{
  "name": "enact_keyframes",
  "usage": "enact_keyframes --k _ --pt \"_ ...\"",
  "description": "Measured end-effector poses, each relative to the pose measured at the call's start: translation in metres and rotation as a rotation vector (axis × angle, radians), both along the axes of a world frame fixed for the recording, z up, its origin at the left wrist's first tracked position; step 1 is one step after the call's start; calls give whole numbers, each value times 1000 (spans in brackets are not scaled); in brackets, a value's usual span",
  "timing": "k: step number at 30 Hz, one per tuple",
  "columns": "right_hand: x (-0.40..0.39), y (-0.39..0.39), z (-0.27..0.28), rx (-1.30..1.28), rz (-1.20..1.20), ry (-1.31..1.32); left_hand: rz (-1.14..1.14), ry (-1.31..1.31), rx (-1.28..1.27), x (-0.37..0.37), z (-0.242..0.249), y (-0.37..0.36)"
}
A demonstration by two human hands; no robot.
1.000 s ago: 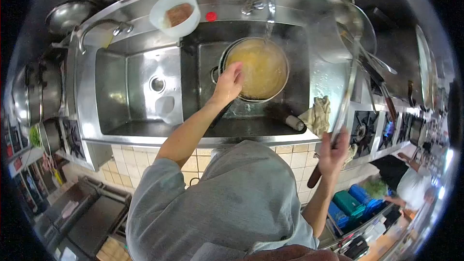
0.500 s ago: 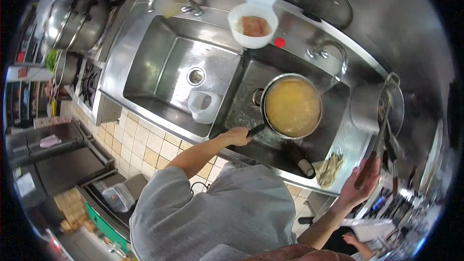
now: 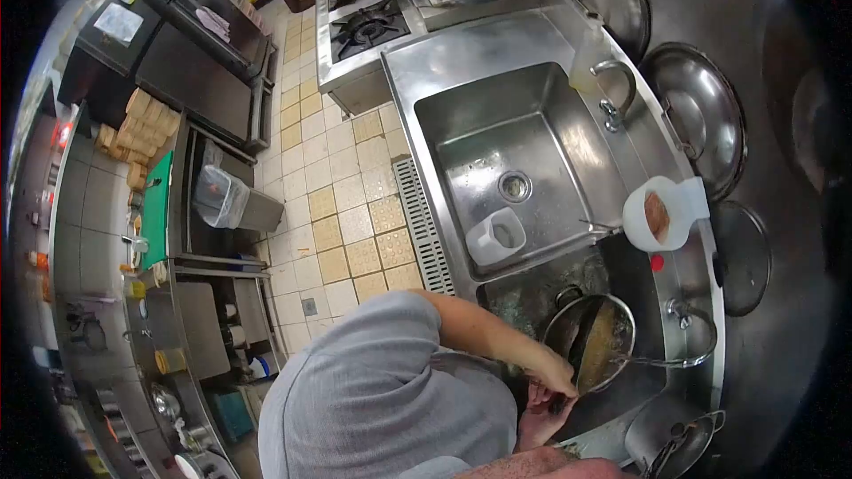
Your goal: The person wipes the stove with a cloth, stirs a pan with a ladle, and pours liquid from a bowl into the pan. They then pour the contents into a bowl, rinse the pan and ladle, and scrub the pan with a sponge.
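A steel pot (image 3: 593, 343) of yellow liquid sits tilted in the nearer basin of the steel sink (image 3: 444, 177), under a tap (image 3: 688, 330) with a thin stream of water running. My left hand (image 3: 552, 378) is closed on the pot's dark handle at the near rim. My right hand (image 3: 536, 417) is just below it, palm up and fingers curled by the same handle; its grip is hidden. A dark bar crosses the pot's mouth.
A white bowl (image 3: 661, 215) with brown contents rests on the sink's back rim. A white jug (image 3: 495, 236) lies in the far basin. Steel lids (image 3: 701, 115) hang behind. A gas burner (image 3: 368, 22), floor grate (image 3: 422, 222) and another steel pot (image 3: 666, 443) are nearby.
The view has swung round to the left. My right hand has left the long utensil at the right and come in beside my left hand at the pot handle; the pot now tilts.
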State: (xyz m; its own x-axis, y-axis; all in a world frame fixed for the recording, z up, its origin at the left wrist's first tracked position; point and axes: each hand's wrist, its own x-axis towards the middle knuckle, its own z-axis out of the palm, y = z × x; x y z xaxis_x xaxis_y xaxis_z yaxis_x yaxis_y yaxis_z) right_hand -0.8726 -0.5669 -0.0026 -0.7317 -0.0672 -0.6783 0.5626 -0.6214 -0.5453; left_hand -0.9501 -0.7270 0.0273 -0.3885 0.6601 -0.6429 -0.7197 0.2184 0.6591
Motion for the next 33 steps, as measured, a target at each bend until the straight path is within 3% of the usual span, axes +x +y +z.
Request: enact_keyframes --k 2,4,7,9,11,12,13,14,15,17,20,22,25,31,32,33 --pt "-1 37 -39 -139 132 169 -184 163 -37 -4 6 4" --pt "-3 25 -30 -192 221 291 -236 273 4 -9 18 -6" --pt "-2 2 -11 121 98 431 -211 648 16 -41 22 -25" --pt "-11 12 2 -282 40 -224 158 1144 -112 -76 23 -44" --pt "-6 21 -2 -255 123 -181 357 1189 -284 -123 76 -92" --pt "-2 22 -5 -232 33 -202 378 1148 -385 -152 87 -108" --pt "0 29 -8 -297 17 -188 580 1219 -569 -180 75 -117" --pt "2 32 0 -334 -36 -249 580 1228 -506 -207 93 -138" --pt "3 29 11 -249 -73 -225 575 1255 -690 -245 82 -150" --pt "10 40 -5 -377 -74 -235 485 1267 -865 -286 85 -163" --pt "17 40 -16 -328 -74 -233 252 1281 -960 -328 63 -141" --pt "18 36 -13 -301 -101 -261 7 1083 -1138 -342 37 -115" --pt "12 29 -5 -256 -133 -309 -137 1055 -1175 -334 29 -92" --pt "16 30 -9 -214 -66 -322 -291 1030 -1115 -348 5 -99" --pt "18 31 -14 -204 -55 -318 -141 995 -1139 -354 -7 -101" --pt "20 31 -17 -210 -59 -319 -148 997 -1141 -358 -18 -105"
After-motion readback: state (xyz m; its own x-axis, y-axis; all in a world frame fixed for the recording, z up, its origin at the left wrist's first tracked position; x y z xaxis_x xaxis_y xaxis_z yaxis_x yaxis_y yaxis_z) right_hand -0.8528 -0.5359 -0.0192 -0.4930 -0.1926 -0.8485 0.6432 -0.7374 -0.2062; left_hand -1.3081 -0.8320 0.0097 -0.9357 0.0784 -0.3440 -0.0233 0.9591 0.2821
